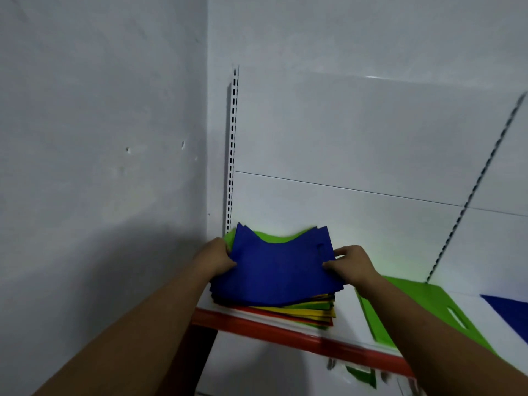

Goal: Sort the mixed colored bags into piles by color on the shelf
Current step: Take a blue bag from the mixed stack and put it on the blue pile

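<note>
Both hands (216,257) (353,265) pinch opposite edges of the blue bag (280,267) atop the stack (303,310) near the shelf (347,320) lip.

Left hand (213,257) & right hand (353,262) grip the top blue bag (277,270) by its side edges over mixed stack (308,308) on shelf (285,332), w/ green bag (411,312) lying to the right.

The white shelf (350,320) has a red front lip. Between the left hand (214,255) and the right hand (351,264) sits a mixed stack (303,308) of bags, blue on top. Just right of the right hand lies a flat green bag (437,295), and farther right a blue bag (508,312).
</note>
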A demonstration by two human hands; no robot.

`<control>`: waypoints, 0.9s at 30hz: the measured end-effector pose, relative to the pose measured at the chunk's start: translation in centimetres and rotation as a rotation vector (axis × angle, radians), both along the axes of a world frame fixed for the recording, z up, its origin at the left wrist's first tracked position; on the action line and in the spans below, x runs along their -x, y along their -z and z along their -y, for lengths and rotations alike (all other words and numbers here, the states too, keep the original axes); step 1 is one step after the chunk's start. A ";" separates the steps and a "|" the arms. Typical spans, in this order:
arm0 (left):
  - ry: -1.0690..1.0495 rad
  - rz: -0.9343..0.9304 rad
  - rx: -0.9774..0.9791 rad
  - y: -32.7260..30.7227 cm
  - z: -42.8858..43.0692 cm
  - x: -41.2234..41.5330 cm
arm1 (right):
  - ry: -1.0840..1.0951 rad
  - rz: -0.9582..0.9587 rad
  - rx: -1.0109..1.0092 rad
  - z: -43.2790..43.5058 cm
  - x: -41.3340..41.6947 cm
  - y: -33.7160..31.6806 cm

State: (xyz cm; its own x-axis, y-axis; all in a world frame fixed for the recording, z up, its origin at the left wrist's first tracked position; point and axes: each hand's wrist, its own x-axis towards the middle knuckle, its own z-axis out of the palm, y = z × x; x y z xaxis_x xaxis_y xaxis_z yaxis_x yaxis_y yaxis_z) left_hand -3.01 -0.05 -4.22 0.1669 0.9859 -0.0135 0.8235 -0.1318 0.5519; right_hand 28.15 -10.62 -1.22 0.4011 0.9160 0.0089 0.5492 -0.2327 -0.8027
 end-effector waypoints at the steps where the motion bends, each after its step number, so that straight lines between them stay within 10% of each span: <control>1: 0.013 0.008 -0.002 -0.2 0.2 -0.2 | 0.007 -0.024 0.005 0.3 0.0 -0.2; 16: 0.003 0.116 -0.004 0.5 0.3 -2.0 | 0.104 -0.179 -0.038 2.5 0.4 -0.3; 27: -0.060 0.183 -0.102 -0.7 1.4 -2.4 | 0.109 0.044 -0.129 3.2 0.0 -1.0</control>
